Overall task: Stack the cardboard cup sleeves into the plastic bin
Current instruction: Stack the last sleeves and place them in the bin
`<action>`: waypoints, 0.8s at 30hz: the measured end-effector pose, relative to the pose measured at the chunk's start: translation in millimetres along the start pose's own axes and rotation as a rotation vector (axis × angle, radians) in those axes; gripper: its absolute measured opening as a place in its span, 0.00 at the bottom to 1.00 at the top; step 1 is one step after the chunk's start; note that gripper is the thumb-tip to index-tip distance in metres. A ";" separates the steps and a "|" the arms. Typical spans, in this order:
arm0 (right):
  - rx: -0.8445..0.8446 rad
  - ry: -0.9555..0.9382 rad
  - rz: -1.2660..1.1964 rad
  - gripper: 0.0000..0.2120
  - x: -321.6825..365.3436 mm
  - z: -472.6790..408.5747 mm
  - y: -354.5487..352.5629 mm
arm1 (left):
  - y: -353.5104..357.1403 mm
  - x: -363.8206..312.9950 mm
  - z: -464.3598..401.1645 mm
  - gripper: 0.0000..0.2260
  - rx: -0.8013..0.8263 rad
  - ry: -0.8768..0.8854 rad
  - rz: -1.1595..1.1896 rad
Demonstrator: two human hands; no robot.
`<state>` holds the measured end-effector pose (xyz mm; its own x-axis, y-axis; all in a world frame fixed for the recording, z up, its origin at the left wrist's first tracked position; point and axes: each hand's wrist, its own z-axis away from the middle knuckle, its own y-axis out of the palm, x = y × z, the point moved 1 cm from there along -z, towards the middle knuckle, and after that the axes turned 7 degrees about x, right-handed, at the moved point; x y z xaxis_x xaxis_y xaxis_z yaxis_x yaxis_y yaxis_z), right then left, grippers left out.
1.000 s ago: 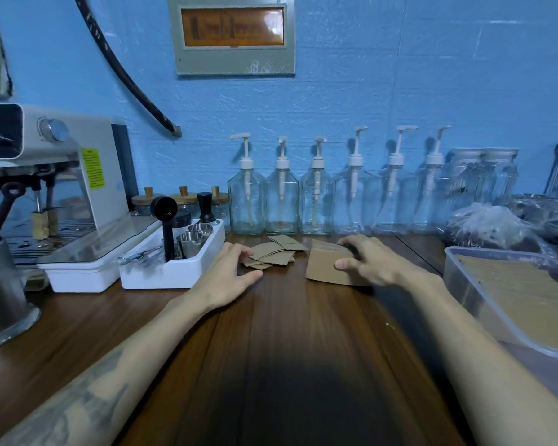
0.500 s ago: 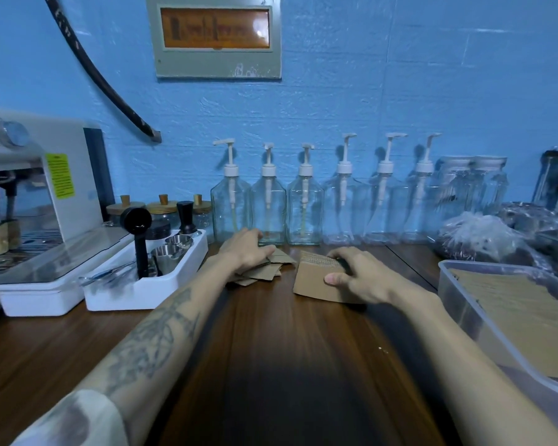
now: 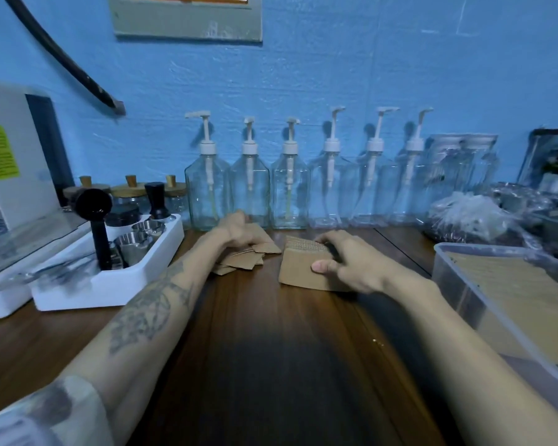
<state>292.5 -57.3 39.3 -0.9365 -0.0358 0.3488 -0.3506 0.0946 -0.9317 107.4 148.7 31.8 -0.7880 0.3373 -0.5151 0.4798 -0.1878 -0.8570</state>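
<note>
A neat stack of brown cardboard cup sleeves [image 3: 298,268] lies on the wooden counter, and my right hand [image 3: 342,260] grips it, thumb on top and fingers at its far edge. Left of it, several loose sleeves [image 3: 242,260] lie scattered. My left hand [image 3: 237,228] rests on their far side, fingers curled onto a sleeve. The clear plastic bin [image 3: 458,284] stands at the right edge with flat brown sleeves lying inside.
A row of glass pump bottles [image 3: 248,188] lines the blue wall just behind the sleeves. A white tray [image 3: 110,284] with metal cups and a black tamper sits at the left, beside a coffee machine. A plastic bag [image 3: 464,217] lies behind the bin.
My left hand slid from the near side of the loose sleeves to their far side. My right hand stayed on the stack. The camera moved closer and tilted down.
</note>
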 end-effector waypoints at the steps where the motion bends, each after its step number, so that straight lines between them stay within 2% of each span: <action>1: 0.000 -0.002 0.002 0.25 0.0 0.0 0.1 | -2.4 -1.8 -0.1 0.29 -0.050 0.023 0.070; 4: 0.004 -0.001 0.005 0.25 0.9 -0.1 0.2 | -11.5 -5.0 7.9 0.22 -0.160 0.038 0.294; 9: 0.006 0.009 0.001 0.27 1.7 0.2 -0.3 | -33.8 -7.1 50.5 0.21 -0.135 -0.009 0.605; 15: 0.029 0.016 -0.007 0.28 4.1 4.2 -3.2 | -55.3 10.2 130.8 0.08 -0.149 0.032 0.638; 21: 0.023 0.017 -0.001 0.28 10.0 6.2 -2.9 | -41.7 32.1 173.0 0.18 -0.136 0.047 0.600; 24: 0.025 0.005 -0.001 0.27 10.5 6.9 -2.6 | -31.1 41.5 178.7 0.13 -0.161 0.090 0.649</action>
<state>283.5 -64.8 44.7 -0.9362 -0.0313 0.3501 -0.3515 0.0698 -0.9336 -9.2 3.7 34.6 -0.2883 0.2792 -0.9159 0.9023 -0.2410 -0.3575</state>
